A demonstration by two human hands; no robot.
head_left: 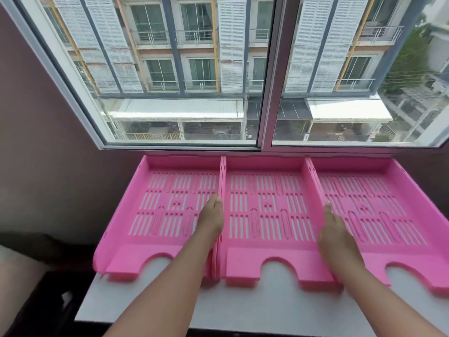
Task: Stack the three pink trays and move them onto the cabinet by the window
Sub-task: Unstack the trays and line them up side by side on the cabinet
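Right now both hands hold the middle tray [264, 205]: the left hand [211, 218] grips its left wall, the right hand [334, 235] grips its right wall. One pink tray [155, 203] sits left of them, another [379, 205] sits right. All three lie on a white table [243, 305] under a big window [243, 69].

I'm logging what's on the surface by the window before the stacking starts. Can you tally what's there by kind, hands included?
Pink trays: 3, side by side: left tray, middle tray, right tray
Hands: 2: left hand on the wall between left and middle trays, right hand on the wall between middle and right trays
Total: 5
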